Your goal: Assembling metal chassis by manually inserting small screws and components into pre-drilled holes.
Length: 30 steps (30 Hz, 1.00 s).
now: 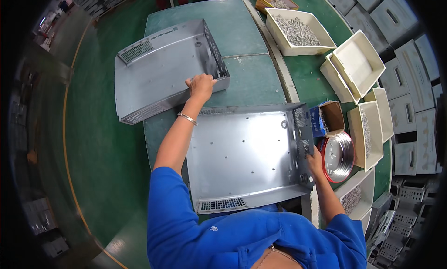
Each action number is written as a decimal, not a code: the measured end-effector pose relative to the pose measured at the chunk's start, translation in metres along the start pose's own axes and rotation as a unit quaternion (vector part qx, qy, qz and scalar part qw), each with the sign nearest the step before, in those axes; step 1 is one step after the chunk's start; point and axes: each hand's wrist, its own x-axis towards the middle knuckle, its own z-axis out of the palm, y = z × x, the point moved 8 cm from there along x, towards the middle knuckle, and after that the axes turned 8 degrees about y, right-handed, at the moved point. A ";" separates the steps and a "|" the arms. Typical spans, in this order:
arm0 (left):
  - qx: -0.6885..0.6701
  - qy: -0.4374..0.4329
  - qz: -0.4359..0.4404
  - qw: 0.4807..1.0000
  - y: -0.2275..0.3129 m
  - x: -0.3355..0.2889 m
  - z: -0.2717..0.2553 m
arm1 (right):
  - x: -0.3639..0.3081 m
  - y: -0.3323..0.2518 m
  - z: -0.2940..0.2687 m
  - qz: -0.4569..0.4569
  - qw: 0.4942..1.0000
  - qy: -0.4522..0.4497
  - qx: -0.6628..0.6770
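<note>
"Wondering how this job's laid out; what's where?"

"Near casing sits right in front of the blue shirt, open side up; far casing lies beyond it to the left, also open; can't tell if the two touch."

"And the hands?"

"Left grip is curled closed over the far casing's near wall, close to its right corner; right grip has fingers at the near casing's right wall, but they're part hidden; no idea how tightly they're closed."

"So how far along?"

"Both casings are formed, vents and all; the near one's floor has small dots, though I can't tell holes from fitted studs; partway is my guess, what's left is unclear."

"What's around?"

"Green tabletop underneath; to the right, a blue cardboard box, a red-rimmed tin with small pale pieces, and farther up a cream bin of metal bits; green floor off left."
</note>
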 end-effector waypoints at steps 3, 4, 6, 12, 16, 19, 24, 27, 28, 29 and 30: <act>0.022 0.028 0.006 0.999 0.016 -0.004 0.008 | -0.004 -0.019 -0.003 0.004 0.999 -0.012 -0.053; 0.018 0.012 -0.004 1.000 0.021 -0.004 0.012 | -0.002 -0.020 -0.003 0.002 0.998 -0.014 -0.054; 0.012 -0.032 -0.020 0.999 0.035 -0.009 0.020 | -0.004 -0.014 -0.002 0.011 0.998 -0.022 -0.056; 0.044 -0.055 -0.005 0.998 0.046 -0.012 0.037 | -0.007 -0.010 -0.003 0.005 1.000 -0.029 -0.008; 0.028 -0.044 0.008 0.999 0.042 -0.010 0.042 | -0.004 -0.014 -0.003 -0.039 0.999 -0.006 -0.028; 0.025 -0.036 0.010 0.999 0.040 -0.008 0.042 | -0.003 -0.009 0.000 -0.018 0.998 -0.022 -0.059; 0.067 0.213 0.033 0.974 0.086 -0.051 -0.017 | 0.001 0.008 0.008 0.040 0.981 -0.157 0.106; -0.095 0.216 0.129 0.963 0.136 -0.107 -0.027 | 0.026 0.004 -0.038 0.159 0.909 -0.122 0.366; -0.150 0.185 0.159 0.958 0.150 -0.124 -0.017 | 0.044 0.008 -0.054 0.145 0.893 -0.070 0.420; -0.149 0.128 0.150 0.969 0.159 -0.142 0.000 | 0.065 0.011 -0.065 0.125 0.900 -0.054 0.415; -0.146 0.069 0.143 0.976 0.167 -0.158 0.019 | 0.088 0.015 -0.076 0.108 0.905 -0.035 0.410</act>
